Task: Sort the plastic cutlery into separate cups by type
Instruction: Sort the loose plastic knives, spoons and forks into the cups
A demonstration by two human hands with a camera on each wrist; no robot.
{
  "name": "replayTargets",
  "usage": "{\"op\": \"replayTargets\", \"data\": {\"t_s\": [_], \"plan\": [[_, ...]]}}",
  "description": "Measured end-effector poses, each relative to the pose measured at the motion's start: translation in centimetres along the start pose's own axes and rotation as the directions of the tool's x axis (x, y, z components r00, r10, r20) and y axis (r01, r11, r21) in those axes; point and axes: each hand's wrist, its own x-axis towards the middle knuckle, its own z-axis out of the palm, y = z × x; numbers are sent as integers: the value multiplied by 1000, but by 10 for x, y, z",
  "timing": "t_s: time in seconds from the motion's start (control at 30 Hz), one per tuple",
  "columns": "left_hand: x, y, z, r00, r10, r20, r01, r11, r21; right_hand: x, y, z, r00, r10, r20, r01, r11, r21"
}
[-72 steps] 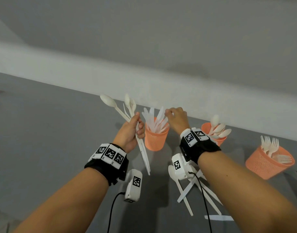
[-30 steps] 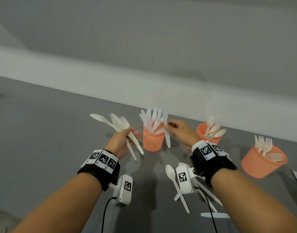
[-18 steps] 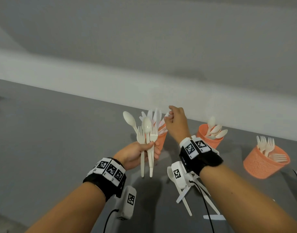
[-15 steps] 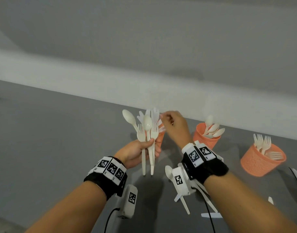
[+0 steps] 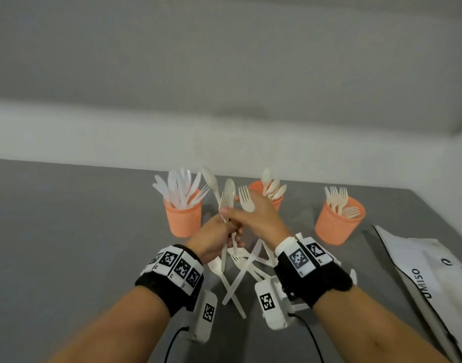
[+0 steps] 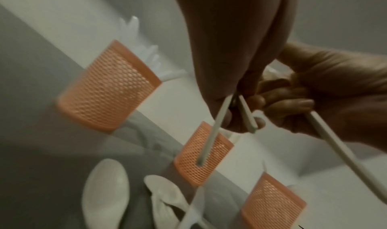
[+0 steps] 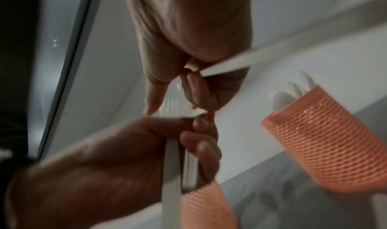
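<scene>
My left hand (image 5: 224, 235) grips an upright bundle of white cutlery (image 5: 228, 195), two spoons and a fork. My right hand (image 5: 246, 218) sits against it from the right, holding a separate fork (image 5: 246, 203) with its tines up; its thumb touches the bundle. The right wrist view shows that fork's handle (image 7: 226, 65) under curled fingers. Three orange mesh cups stand behind: a knife cup (image 5: 183, 218), a spoon cup (image 5: 278, 204) and a fork cup (image 5: 338, 224). The left wrist view shows the bundle's handles (image 6: 215, 133) hanging below my fist.
Loose forks, knives and spoons (image 5: 240, 273) lie crossed on the grey table (image 5: 67, 244) under my wrists. A white printed bag (image 5: 431, 268) lies at the right edge. A white wall runs close behind the cups.
My right hand has come away from the knife cup to the bundle and now holds one fork apart from it. The left hand has kept its grip and drifted slightly right.
</scene>
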Motion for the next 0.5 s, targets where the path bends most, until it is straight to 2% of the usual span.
{"op": "replayTargets", "data": {"t_s": [0.07,0.13,0.23,0.37,0.5], "plan": [[3,1,17,999,41,18,-43,992,117,-3,8,-8,1000,28,2,-28,998,-61],[7,1,31,997,36,67,-45,989,140,-6,14,-23,996,88,-21,-88,996,-9],[11,2,49,991,-17,134,14,1000,20,-11,20,-46,984,173,-39,-169,982,88],[20,2,64,966,-65,252,138,949,-285,-14,26,-65,981,148,-127,-120,971,207],[34,-1,82,988,-69,141,117,923,-367,-15,36,-76,981,118,-155,-77,965,250]]}}
